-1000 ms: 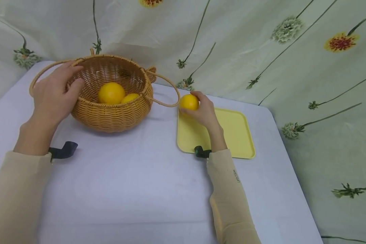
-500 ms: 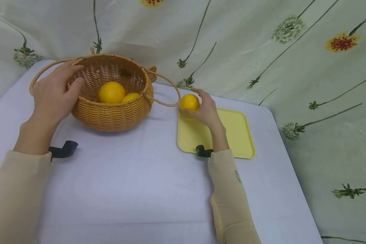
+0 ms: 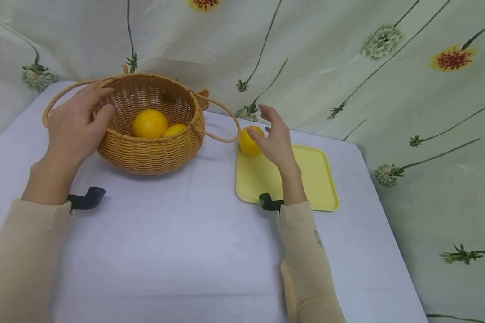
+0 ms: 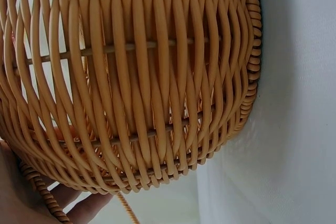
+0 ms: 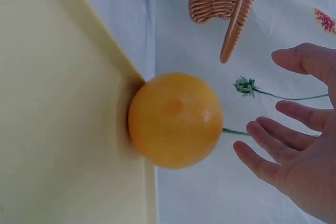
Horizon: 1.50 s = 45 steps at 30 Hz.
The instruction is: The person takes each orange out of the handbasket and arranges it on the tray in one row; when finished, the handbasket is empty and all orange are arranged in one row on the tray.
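Observation:
In the head view, my left hand [image 3: 73, 128] grips the left side of a brown wicker basket [image 3: 149, 159] at its rim. The left wrist view shows the fingers [image 4: 90, 208] beside the basket's handle, partly hidden by the weave. Inside the basket lie an orange [image 3: 150, 123] and a second yellow-orange fruit [image 3: 174, 129], half covered by the rim. Another orange [image 5: 176, 121] rests at the far left corner of a yellow tray [image 3: 315, 175]. Apart from that orange, my right hand [image 3: 278, 141] hovers with spread fingers and holds nothing.
The basket's right handle [image 3: 226, 110] sticks out toward the tray's corner. A white cloth [image 3: 178, 242] covers the table, and a flower-print curtain [image 3: 315, 58] hangs behind it and along the right.
My right hand has let go of the orange, spreading its fingers and lifting away. The orange now rests on the tray's corner. My left hand stays on the basket.

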Motion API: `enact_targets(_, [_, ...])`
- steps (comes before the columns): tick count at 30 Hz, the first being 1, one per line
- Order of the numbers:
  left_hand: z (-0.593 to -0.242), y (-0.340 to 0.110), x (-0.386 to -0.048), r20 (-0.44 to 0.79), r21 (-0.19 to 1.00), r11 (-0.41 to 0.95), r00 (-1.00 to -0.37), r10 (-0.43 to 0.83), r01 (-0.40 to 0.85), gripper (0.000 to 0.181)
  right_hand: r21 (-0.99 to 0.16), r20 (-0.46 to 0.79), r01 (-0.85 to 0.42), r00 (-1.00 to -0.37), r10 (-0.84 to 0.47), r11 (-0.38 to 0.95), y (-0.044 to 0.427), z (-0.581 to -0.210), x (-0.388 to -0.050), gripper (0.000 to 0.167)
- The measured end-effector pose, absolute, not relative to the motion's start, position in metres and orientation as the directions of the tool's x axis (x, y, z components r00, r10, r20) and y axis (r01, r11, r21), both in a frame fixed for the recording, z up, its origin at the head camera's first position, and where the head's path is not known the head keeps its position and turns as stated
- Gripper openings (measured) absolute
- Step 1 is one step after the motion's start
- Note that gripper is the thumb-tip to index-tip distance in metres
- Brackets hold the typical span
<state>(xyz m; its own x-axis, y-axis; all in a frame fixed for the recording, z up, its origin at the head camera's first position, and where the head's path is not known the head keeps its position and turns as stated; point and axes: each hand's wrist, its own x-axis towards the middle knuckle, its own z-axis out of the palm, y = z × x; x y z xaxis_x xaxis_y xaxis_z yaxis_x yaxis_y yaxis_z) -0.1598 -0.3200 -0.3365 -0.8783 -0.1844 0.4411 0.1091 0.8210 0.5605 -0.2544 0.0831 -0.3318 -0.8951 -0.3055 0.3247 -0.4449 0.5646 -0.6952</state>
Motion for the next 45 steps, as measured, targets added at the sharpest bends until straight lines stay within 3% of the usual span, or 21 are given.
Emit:
enact_targets(8, [-0.336, -0.323, -0.160, 0.448, 0.567, 0.814, -0.876, -0.179, 0.124, 0.056, -0.726, 0.356, -0.479, -0.875, -0.327, 0.493, 0.055, -0.307, -0.241, 0.062])
enact_targets(17, [-0.340, -0.328, -0.155, 0.444, 0.553, 0.826, -0.877, -0.184, 0.107, 0.055, -0.719, 0.315, -0.513, -0.842, -0.438, 0.469, -0.006, -0.276, -0.235, 0.062])
enact_targets(29, [-0.341, -0.322, -0.157, 0.458, 0.558, 0.820, -0.871, -0.177, 0.126, 0.054, -0.600, 0.268, -0.584, -0.790, -0.551, 0.546, -0.069, -0.261, -0.229, 0.069])
enact_targets(39, [-0.335, -0.322, -0.159, 0.445, 0.562, 0.819, -0.877, -0.182, 0.116, 0.055, -0.482, 0.106, -0.591, -0.772, -0.626, 0.647, -0.113, -0.256, -0.235, 0.071])
enact_targets(45, [-0.335, -0.321, -0.159, 0.440, 0.564, 0.817, -0.880, -0.176, 0.118, 0.055, -0.478, -0.011, -0.550, -0.775, -0.631, 0.684, -0.123, -0.261, -0.242, 0.074])
